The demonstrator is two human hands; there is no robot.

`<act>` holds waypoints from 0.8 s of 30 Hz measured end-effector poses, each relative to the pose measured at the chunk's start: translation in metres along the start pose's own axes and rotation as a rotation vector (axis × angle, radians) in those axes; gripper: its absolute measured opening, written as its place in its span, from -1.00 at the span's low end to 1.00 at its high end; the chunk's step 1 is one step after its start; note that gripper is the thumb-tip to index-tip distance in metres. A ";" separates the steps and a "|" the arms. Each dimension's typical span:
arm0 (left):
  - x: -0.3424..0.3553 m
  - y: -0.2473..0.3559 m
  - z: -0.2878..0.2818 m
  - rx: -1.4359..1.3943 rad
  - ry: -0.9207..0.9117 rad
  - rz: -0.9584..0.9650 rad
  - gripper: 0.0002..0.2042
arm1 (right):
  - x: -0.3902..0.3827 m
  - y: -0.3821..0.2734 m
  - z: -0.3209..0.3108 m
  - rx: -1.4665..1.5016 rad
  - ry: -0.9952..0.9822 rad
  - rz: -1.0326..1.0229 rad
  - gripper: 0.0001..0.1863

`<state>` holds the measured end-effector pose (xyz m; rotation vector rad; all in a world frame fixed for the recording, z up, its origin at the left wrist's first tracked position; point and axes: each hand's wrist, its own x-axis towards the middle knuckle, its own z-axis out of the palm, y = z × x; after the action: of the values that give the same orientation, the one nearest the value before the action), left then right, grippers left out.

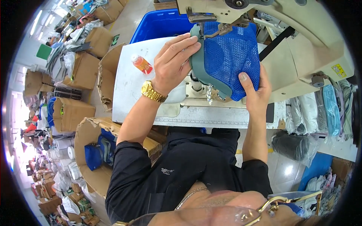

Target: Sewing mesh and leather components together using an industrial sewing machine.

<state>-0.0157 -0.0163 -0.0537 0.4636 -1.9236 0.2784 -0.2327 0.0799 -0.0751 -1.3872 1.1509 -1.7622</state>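
A bottle [141,64] sat on our table [126,88]. Our left hand [172,62] (gold watch [147,88] at its wrist) laid close-set fingers on green trim [197,67]; whether it pinched, we couldn't tell. The blue mesh [228,56] lay under the sewing machine [305,49], pinched by our right hand [257,93].

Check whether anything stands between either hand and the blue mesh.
Nothing visible does. The right hand already holds the mesh by its near right edge, thumb on top; the left hand lies with its fingers on the green trim along the mesh's left side.
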 end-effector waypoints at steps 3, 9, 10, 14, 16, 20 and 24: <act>0.000 -0.001 0.002 0.000 0.017 0.009 -0.66 | 0.003 0.000 0.002 0.021 0.017 0.006 -0.53; 0.001 -0.001 0.003 -0.004 0.026 0.017 -0.67 | 0.010 0.000 0.002 0.020 0.012 0.023 -0.55; 0.001 -0.001 0.003 -0.005 0.025 0.017 -0.67 | 0.011 0.000 0.003 0.030 0.016 0.024 -0.56; 0.000 -0.002 0.002 -0.005 0.019 0.014 -0.66 | 0.015 0.000 0.005 0.036 0.011 0.017 -0.56; 0.000 -0.002 0.003 -0.002 0.018 0.014 -0.66 | 0.016 0.001 0.005 0.054 0.014 0.023 -0.56; -0.001 -0.003 0.003 -0.001 0.023 0.017 -0.65 | 0.019 0.000 0.004 0.033 -0.003 0.030 -0.55; -0.001 -0.002 0.003 -0.004 0.022 0.014 -0.67 | 0.021 0.001 0.006 0.059 0.001 0.033 -0.51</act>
<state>-0.0173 -0.0192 -0.0557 0.4424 -1.9063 0.2877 -0.2323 0.0599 -0.0663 -1.3258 1.1074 -1.7591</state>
